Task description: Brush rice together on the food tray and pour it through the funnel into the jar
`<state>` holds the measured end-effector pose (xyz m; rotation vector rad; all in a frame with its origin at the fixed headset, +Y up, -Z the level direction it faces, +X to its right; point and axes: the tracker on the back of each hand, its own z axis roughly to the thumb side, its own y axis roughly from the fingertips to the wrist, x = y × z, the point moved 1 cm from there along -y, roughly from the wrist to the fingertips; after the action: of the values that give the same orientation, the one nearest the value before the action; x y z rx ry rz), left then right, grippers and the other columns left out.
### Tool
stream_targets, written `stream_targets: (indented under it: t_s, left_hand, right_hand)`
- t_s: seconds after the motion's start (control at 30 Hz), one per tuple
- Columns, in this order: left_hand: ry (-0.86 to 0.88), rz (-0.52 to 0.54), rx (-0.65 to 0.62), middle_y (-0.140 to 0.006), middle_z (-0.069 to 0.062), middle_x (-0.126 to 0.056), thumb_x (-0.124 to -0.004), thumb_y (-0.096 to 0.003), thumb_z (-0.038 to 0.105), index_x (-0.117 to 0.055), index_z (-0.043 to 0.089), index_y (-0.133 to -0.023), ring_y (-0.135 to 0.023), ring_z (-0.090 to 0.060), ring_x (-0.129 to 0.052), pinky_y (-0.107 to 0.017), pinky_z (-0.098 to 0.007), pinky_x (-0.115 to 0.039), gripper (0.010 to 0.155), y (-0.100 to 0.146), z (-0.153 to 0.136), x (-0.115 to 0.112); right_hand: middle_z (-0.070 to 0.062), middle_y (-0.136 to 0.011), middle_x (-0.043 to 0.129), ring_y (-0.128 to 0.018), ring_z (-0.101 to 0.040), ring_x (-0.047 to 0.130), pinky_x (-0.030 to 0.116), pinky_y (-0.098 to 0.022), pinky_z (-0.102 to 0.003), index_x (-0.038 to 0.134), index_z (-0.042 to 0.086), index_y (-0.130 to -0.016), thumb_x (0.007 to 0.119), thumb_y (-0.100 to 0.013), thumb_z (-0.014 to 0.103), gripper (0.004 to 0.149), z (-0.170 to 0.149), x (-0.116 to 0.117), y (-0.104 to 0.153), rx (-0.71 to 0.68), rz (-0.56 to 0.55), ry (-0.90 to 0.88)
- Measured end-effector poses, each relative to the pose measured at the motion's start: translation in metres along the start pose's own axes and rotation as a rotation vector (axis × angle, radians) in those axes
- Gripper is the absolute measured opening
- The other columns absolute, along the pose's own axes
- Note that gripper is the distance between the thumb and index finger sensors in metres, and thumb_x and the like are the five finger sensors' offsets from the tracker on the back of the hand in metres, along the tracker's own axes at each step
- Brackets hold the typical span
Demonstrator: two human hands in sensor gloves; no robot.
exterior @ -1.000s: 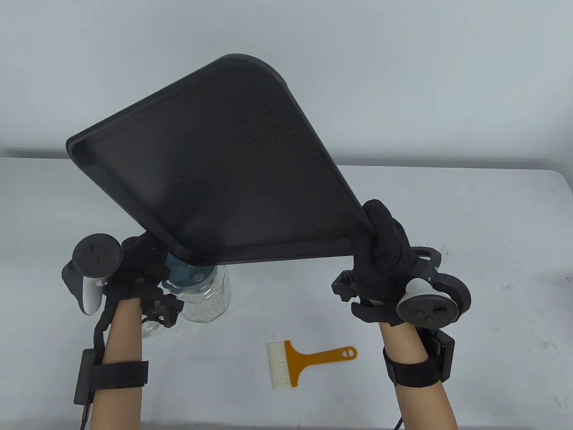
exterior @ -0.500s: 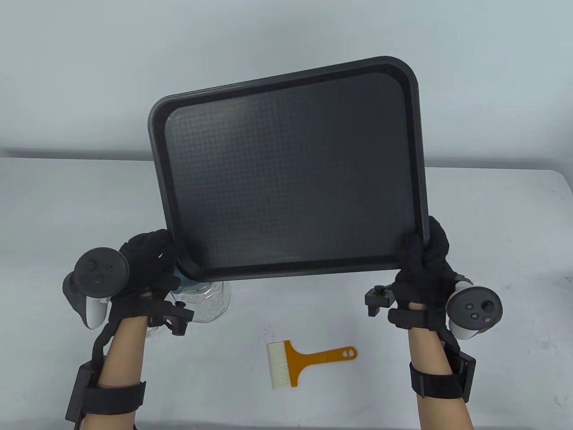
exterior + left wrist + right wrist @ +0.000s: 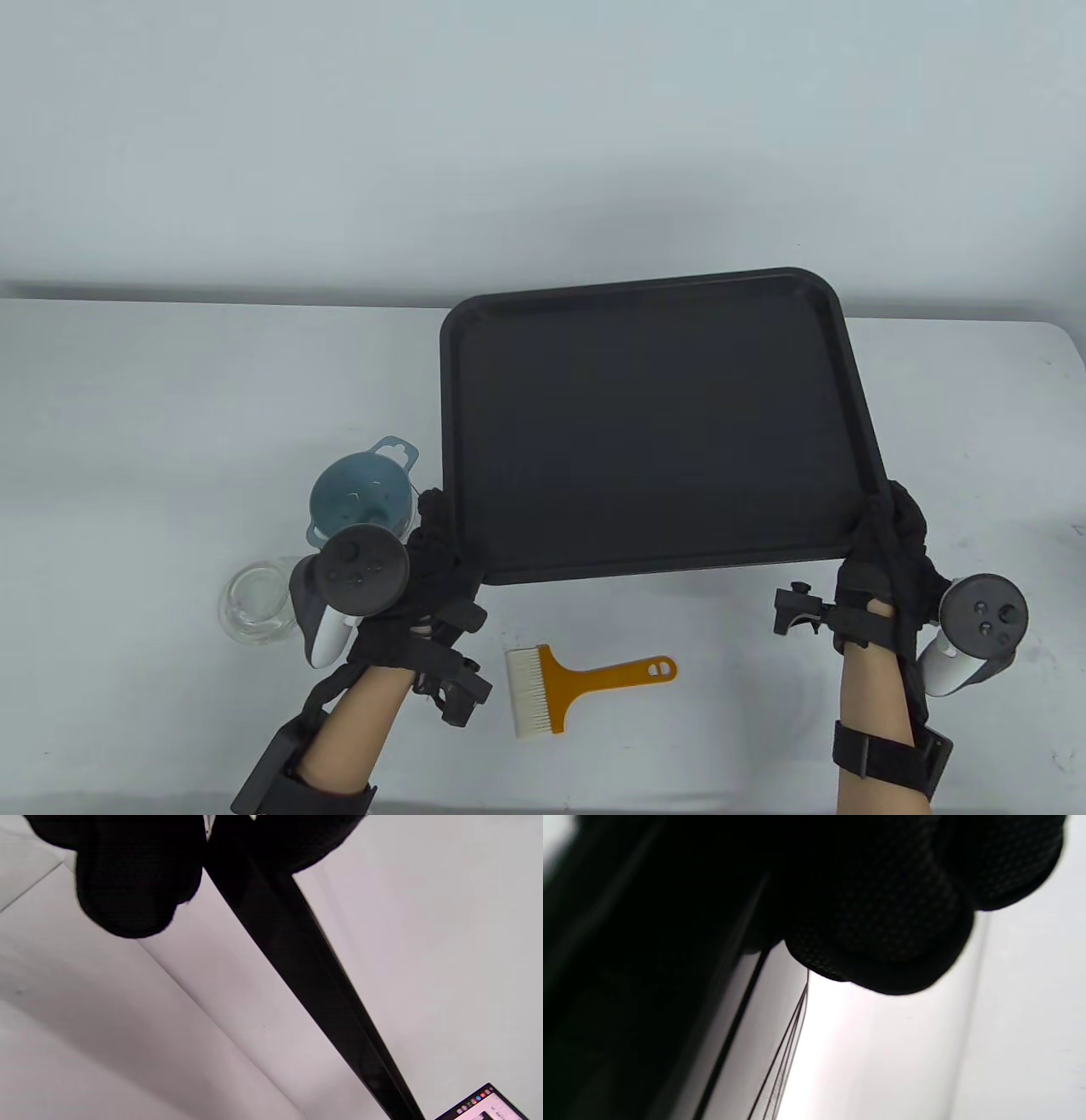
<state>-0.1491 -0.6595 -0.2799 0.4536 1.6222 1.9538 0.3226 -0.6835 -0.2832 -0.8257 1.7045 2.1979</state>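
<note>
The black food tray [image 3: 653, 424] hangs nearly level over the right half of the table, its surface bare of rice. My left hand [image 3: 441, 543] grips its near left corner and my right hand [image 3: 891, 531] grips its near right corner. In the left wrist view the tray's edge [image 3: 305, 971] runs diagonally from my gloved fingers [image 3: 131, 878]. The right wrist view shows dark fingers [image 3: 882, 921] over the tray's rim [image 3: 649, 963]. The blue funnel [image 3: 363, 492] sits in the jar, just left of the tray; the jar itself is mostly hidden behind my left tracker.
An orange-handled brush [image 3: 585, 683] with white bristles lies on the table between my forearms. A clear glass lid or small dish [image 3: 254, 603] rests left of the funnel. A laptop screen corner [image 3: 488, 1105] shows in the left wrist view.
The tray has come down from its steep tilt over the funnel, swung right and levelled out. Both hands moved right and lower with it, uncovering the funnel.
</note>
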Motion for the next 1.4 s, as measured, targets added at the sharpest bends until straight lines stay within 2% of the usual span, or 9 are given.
stream_targets:
  t_s: [0.2,0.43,0.67,0.83,1.0,1.2,1.4]
  left_hand:
    - [-0.037,-0.086,0.062,-0.08,-0.046,-0.068,-0.06,-0.055,0.023,-0.023,-0.024,-0.102,-0.053,-0.052,-0.088,-0.058,-0.072,-0.055,0.077,-0.009,-0.02,-0.036]
    - [-0.029,-0.131,0.116,-0.079,-0.048,-0.068,-0.057,-0.0553,0.025,-0.027,-0.022,-0.104,-0.053,-0.053,-0.088,-0.058,-0.073,-0.055,0.075,-0.014,-0.048,-0.058]
    - [-0.057,-0.158,0.128,-0.081,-0.048,-0.068,-0.058,-0.0552,0.026,-0.027,-0.021,-0.104,-0.054,-0.053,-0.088,-0.058,-0.073,-0.055,0.074,-0.014,-0.057,-0.063]
    - [-0.156,-0.227,0.155,-0.083,-0.049,-0.066,-0.059,-0.0555,0.026,-0.025,-0.021,-0.104,-0.056,-0.054,-0.086,-0.058,-0.073,-0.054,0.076,-0.017,-0.061,-0.071]
    - [-0.313,-0.313,0.188,-0.085,-0.051,-0.064,-0.06,-0.0558,0.028,-0.024,-0.021,-0.104,-0.058,-0.056,-0.085,-0.059,-0.074,-0.053,0.077,-0.022,-0.066,-0.083]
    - [-0.401,-0.321,0.208,-0.085,-0.052,-0.064,-0.061,-0.0554,0.027,-0.029,-0.021,-0.104,-0.058,-0.053,-0.086,-0.059,-0.073,-0.053,0.076,-0.026,-0.071,-0.087]
    - [-0.434,-0.338,0.211,-0.087,-0.052,-0.062,-0.061,-0.0554,0.027,-0.033,-0.021,-0.105,-0.059,-0.052,-0.084,-0.059,-0.073,-0.052,0.075,-0.026,-0.07,-0.09]
  right_hand:
    - [-0.017,-0.05,0.095,-0.023,-0.029,0.101,0.075,-0.036,-0.055,0.057,-0.015,-0.085,0.059,-0.054,0.028,0.053,-0.031,-0.005,-0.003,0.129,0.033,0.098]
    - [-0.02,-0.05,0.094,-0.024,-0.031,0.1,0.073,-0.036,-0.057,0.055,-0.018,-0.085,0.058,-0.054,0.029,0.056,-0.055,0.002,0.0,0.215,0.086,0.156]
    - [-0.02,-0.052,0.095,-0.026,-0.033,0.101,0.072,-0.037,-0.058,0.056,-0.019,-0.085,0.059,-0.054,0.029,0.057,-0.065,0.006,0.0,0.259,0.131,0.231]
    - [-0.016,-0.051,0.095,-0.026,-0.03,0.1,0.072,-0.037,-0.057,0.058,-0.019,-0.086,0.062,-0.053,0.029,0.058,-0.073,0.012,-0.001,0.276,0.234,0.507]
    - [-0.014,-0.051,0.093,-0.028,-0.03,0.098,0.071,-0.039,-0.058,0.057,-0.018,-0.088,0.064,-0.052,0.027,0.058,-0.08,0.022,-0.004,0.286,0.334,0.689]
    - [-0.014,-0.055,0.092,-0.031,-0.031,0.097,0.069,-0.041,-0.059,0.054,-0.019,-0.089,0.064,-0.052,0.029,0.061,-0.086,0.034,-0.005,0.258,0.455,0.839]
    - [-0.011,-0.054,0.091,-0.03,-0.03,0.097,0.069,-0.041,-0.059,0.056,-0.017,-0.089,0.064,-0.052,0.032,0.062,-0.087,0.035,-0.004,0.248,0.454,0.898]
